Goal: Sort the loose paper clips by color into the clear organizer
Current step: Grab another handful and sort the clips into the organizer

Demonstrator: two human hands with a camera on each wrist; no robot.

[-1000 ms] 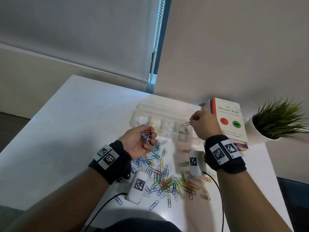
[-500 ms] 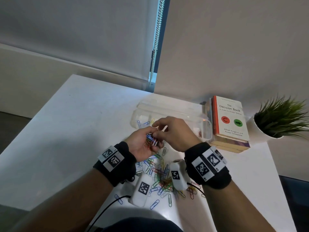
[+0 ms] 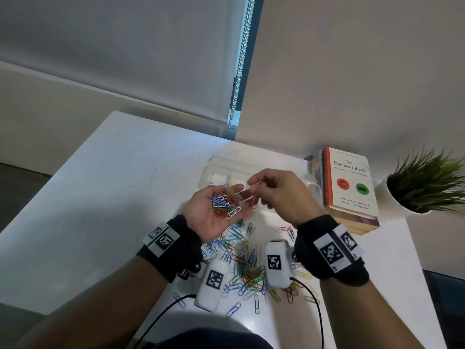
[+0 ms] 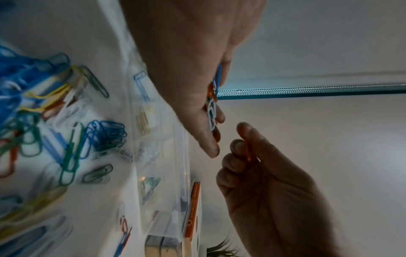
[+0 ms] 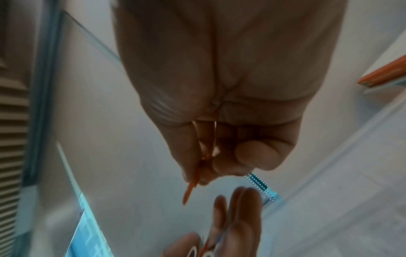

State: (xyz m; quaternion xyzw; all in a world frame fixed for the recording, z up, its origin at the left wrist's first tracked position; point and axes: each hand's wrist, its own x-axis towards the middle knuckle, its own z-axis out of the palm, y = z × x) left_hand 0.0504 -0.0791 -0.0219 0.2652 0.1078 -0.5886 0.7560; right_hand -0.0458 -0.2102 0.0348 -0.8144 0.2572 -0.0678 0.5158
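Note:
My left hand lies palm up over the table, its fingers relaxed, with a small heap of mixed-colour paper clips in the palm. My right hand hovers just right of it and pinches one orange-red clip between thumb and fingertips; the same clip shows in the right wrist view. The clear organizer stands behind both hands; several of its compartments hold clips of one colour each. Loose clips lie scattered on the white table below my wrists.
A stack of books lies right of the organizer, and a potted plant stands at the far right. A blind chain hangs at the wall behind. White camera units and cables hang under my wrists.
A second ago my right hand was at the organizer's right side. It then reached into my left palm and has now drawn back with an orange-red clip. My left hand has opened flatter.

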